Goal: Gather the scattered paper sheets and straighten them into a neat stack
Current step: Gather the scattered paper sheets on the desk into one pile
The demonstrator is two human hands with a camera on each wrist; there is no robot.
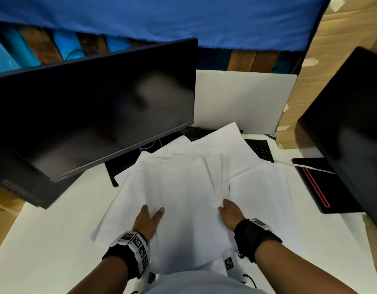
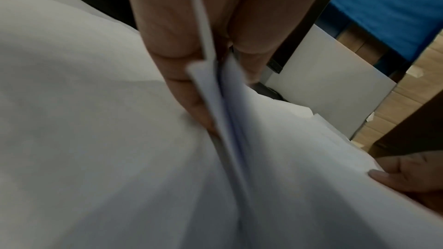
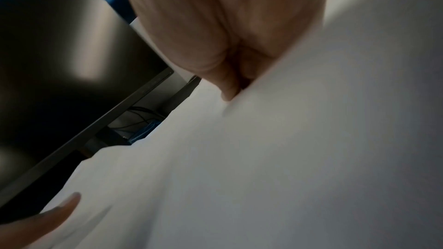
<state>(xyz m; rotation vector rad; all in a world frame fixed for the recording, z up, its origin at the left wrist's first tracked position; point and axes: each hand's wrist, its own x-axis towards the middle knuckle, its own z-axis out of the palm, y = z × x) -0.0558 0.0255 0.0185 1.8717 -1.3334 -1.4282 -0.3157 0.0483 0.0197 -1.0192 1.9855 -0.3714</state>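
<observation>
Several white paper sheets (image 1: 183,187) lie fanned and overlapping on the white desk (image 1: 45,240) in front of me. My left hand (image 1: 152,211) grips the left edge of the top bundle, thumb on top. In the left wrist view the fingers (image 2: 167,44) pinch several sheet edges (image 2: 215,101). My right hand (image 1: 224,205) grips the bundle's right edge. The right wrist view shows its thumb (image 3: 215,54) pressed on the paper (image 3: 287,158), with the other fingers hidden underneath. More sheets (image 1: 263,187) spread out beneath, towards the back and right.
A dark monitor (image 1: 94,107) stands tilted at the left, its stand beside the papers. A second black screen (image 1: 348,124) is at the right, with a black device edged in red (image 1: 319,187) below it. A black keyboard (image 1: 260,149) lies partly under the sheets. A white board (image 1: 242,98) stands behind.
</observation>
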